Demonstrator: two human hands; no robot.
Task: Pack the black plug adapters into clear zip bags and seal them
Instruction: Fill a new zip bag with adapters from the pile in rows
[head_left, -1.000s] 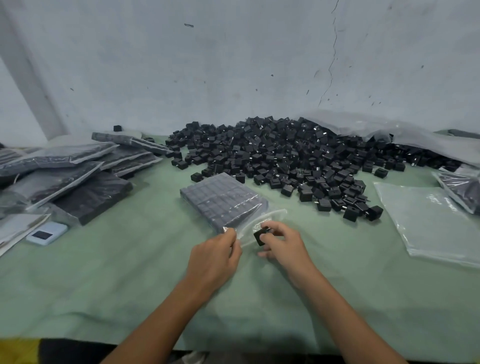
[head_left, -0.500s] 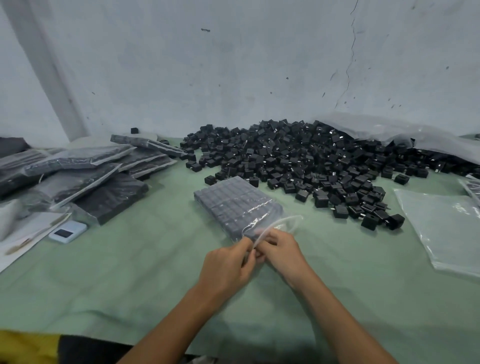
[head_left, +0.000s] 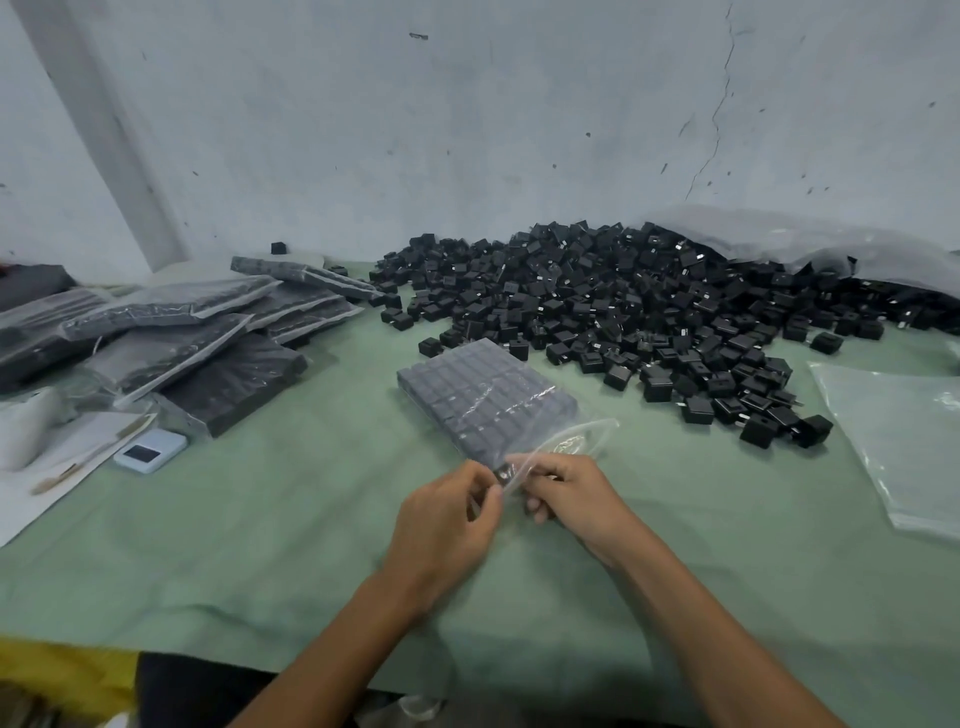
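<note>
Pale, scuffed wall, with a thin crack running down at one o'clock, backs a worktop spread with green cloth. Against that wall, from twelve round to two o'clock, lies a big loose pile of adapters, small black cubes tumbled on one another, its far right edge tucked under a crumpled plastic sheet. Just in front of the pile, near the middle of the view, a clear zip bag lies flat on the cloth, packed with adapters in tidy rows, its closed end pointing to eleven o'clock and its open mouth to five. Both hands meet at that mouth. The left hand, coming up from six o'clock, pinches the near lip of the bag between thumb and curled fingers. The right hand, entering from five o'clock, grips the other lip with its fingers curled under. Between the two sets of fingertips a single adapter shows dark through the plastic; which hand steadies it I cannot tell. At nine to ten o'clock sits a slumped stack of packed bags, with a small pale blue device and some paper just in front of it. At three o'clock lie flat empty bags, well apart from the hands.
</note>
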